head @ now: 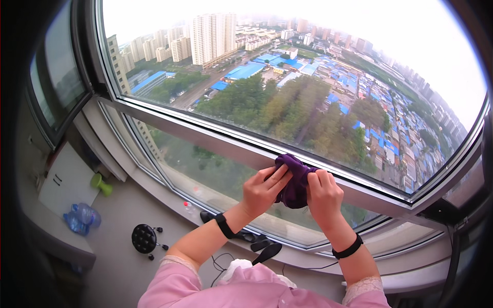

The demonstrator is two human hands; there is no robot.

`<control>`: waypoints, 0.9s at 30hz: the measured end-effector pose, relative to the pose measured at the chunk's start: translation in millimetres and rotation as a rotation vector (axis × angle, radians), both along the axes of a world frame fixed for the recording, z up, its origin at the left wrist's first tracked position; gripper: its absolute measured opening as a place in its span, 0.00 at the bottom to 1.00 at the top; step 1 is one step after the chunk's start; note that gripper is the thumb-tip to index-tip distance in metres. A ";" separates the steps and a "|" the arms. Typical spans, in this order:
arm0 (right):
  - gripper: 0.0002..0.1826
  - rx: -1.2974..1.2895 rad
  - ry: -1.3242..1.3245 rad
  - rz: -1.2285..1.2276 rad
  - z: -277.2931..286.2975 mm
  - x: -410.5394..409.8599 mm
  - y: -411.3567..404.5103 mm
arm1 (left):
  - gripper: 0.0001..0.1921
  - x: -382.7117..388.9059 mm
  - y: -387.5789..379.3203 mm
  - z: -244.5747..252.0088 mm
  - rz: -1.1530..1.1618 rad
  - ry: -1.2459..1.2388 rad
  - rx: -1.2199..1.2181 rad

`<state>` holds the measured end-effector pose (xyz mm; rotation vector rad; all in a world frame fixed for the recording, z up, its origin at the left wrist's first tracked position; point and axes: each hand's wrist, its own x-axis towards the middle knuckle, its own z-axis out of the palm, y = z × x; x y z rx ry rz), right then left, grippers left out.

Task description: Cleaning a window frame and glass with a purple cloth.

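Note:
A bunched dark purple cloth (293, 188) is held between my two hands, in front of the metal crossbar (231, 148) of a large window. My left hand (264, 188) grips its left side, with the fingers laid over the folds. On the right side, my right hand (324, 192) pinches the cloth near its top. Part of the cloth overlaps the lower edge of the upper window pane (269, 111) in this view. Whether it touches the frame, I cannot tell. Each wrist wears a black band.
Open window sashes stand at the far left (63, 77) and right. Black shoes (265, 248) and a red-capped bottle (187, 206) rest along the sill ledge. Below left are a black wheeled stool (144, 238), large plastic bottles (83, 218), a green object (101, 184) and a white cabinet (65, 184).

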<state>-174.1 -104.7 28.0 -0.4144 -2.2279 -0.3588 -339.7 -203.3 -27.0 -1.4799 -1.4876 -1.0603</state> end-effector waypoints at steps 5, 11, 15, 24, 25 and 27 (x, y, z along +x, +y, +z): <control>0.12 -0.013 0.010 -0.038 -2.3 40.9 16.0 | 0.23 35.0 18.7 0.8 -0.065 0.015 -0.009; 0.13 -0.023 0.036 -0.087 -2.9 87.2 30.4 | 0.23 76.2 41.0 2.3 -0.140 0.012 -0.024; 0.13 -0.049 0.049 -0.124 -3.0 116.7 38.1 | 0.24 101.6 52.0 5.9 -0.184 0.029 -0.041; 0.14 -0.049 0.069 -0.228 -6.5 180.5 55.6 | 0.26 158.9 78.8 9.3 -0.248 0.063 -0.086; 0.14 -0.051 0.077 -0.235 -7.1 186.4 58.2 | 0.26 164.7 81.5 9.8 -0.255 0.065 -0.085; 0.14 -0.054 0.088 -0.246 -7.2 198.3 62.3 | 0.26 176.7 86.6 11.0 -0.253 0.078 -0.089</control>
